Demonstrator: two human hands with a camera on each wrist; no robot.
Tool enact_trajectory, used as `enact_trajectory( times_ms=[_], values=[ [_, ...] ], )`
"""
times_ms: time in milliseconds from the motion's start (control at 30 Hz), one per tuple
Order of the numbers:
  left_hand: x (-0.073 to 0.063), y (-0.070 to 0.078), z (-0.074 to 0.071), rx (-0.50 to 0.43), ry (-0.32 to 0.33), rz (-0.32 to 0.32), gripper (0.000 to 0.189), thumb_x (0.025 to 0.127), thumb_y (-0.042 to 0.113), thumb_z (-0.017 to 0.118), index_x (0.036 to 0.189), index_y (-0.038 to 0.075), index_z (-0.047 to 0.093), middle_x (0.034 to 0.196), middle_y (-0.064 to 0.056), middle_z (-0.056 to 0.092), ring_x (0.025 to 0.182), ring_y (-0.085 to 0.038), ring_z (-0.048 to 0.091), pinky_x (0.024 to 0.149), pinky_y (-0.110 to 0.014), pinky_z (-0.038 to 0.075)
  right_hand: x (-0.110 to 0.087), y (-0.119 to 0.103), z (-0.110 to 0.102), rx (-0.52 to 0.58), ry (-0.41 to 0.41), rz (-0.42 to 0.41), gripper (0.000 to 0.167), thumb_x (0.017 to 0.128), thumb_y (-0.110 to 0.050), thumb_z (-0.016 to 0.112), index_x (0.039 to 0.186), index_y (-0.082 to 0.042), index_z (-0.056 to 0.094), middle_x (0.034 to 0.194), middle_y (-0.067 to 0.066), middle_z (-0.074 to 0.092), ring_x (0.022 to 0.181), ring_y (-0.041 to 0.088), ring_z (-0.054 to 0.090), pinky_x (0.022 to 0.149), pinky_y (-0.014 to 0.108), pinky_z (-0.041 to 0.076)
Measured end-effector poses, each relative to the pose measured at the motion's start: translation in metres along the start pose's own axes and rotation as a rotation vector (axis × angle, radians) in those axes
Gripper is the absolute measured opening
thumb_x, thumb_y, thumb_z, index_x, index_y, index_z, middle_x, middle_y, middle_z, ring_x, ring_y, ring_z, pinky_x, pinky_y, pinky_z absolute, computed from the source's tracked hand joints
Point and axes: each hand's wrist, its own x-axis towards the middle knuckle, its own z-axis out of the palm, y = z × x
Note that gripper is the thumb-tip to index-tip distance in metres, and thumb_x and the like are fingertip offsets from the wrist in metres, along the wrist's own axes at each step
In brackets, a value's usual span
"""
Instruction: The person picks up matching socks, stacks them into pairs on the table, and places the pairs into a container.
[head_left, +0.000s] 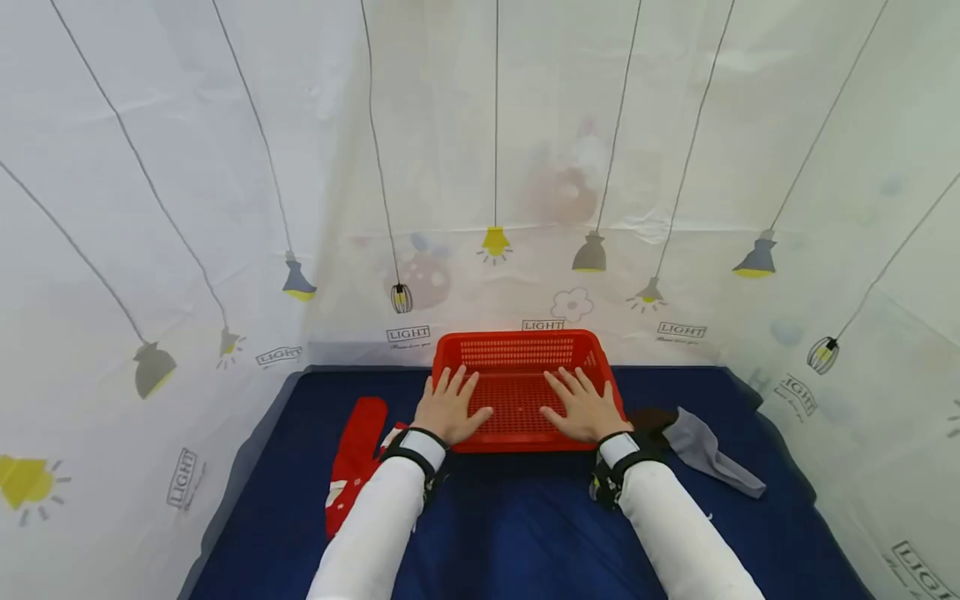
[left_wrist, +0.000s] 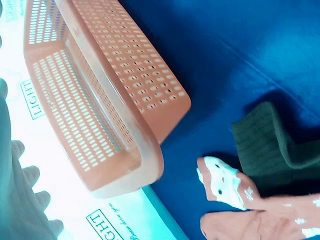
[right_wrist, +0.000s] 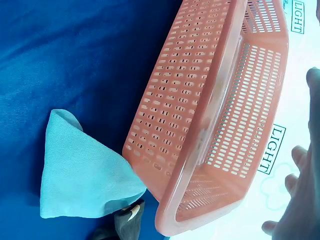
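A red plastic basket [head_left: 517,442] with slotted walls sits at the far side of the blue cloth; no contents show in it. Over its left side spreads my left hand [head_left: 450,408], palm down, fingers straight and apart. My right hand [head_left: 583,410] lies the same way over the right side. Neither holds anything; whether they touch the basket cannot be told. Left of the basket lies a red and white patterned sock [head_left: 362,425], with a dark ribbed sock [left_wrist: 265,145] beside it in the left wrist view. To the right lie a grey sock [head_left: 705,450] and a dark brown one [head_left: 649,419].
A dark blue cloth [head_left: 525,533] covers the surface under the basket. White sheeting [head_left: 465,150] printed with hanging lamps rises behind and on both sides. Black bands [head_left: 416,454] with small devices circle both wrists.
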Motion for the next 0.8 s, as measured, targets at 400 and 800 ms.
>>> enact_trajectory(
  times_ms=[400, 800],
  values=[
    [-0.002, 0.008, 0.01, 0.038, 0.078, 0.088, 0.071, 0.09, 0.058, 0.037, 0.147, 0.02, 0.022, 0.152, -0.007, 0.02, 0.139, -0.03, 0.019, 0.109, -0.05, 0.017, 0.0, -0.015, 0.001, -0.068, 0.208, -0.173, 0.059, 0.088, -0.043, 0.053, 0.142, -0.026, 0.036, 0.145, 0.009, 0.036, 0.133, 0.034, 0.031, 0.098, 0.063, 0.027],
    [-0.017, 0.025, 0.012, 0.074, 0.178, 0.184, 0.071, 0.088, 0.053, 0.047, 0.145, 0.015, 0.027, 0.147, -0.011, 0.031, 0.131, -0.032, 0.035, 0.104, -0.048, 0.029, -0.017, -0.022, 0.01, -0.093, 0.377, -0.293, 0.052, 0.084, -0.036, 0.062, 0.133, -0.024, 0.05, 0.131, 0.01, 0.05, 0.117, 0.031, 0.048, 0.087, 0.054, 0.042]
  ],
)
